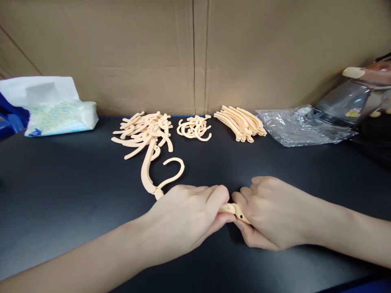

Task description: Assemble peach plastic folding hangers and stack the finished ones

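Observation:
Both my hands grip one cream plastic hanger (152, 171) low over the black table (67, 191). My left hand (189, 215) is closed round its middle; a hook and a curved arm stick out to the left of the fist. My right hand (271, 211) is closed on the hanger's other arm, of which only a short jointed bit shows between the two fists. Behind them lie three heaps of cream parts: curved arms (143, 130), small hooks (194, 127) and straight arms (241, 122).
A cardboard wall (195, 53) closes the back of the table. A pack of tissues (58, 110) lies at the far left. Crumpled clear plastic bags (293, 126) and a dark shiny object (351, 101) sit at the far right.

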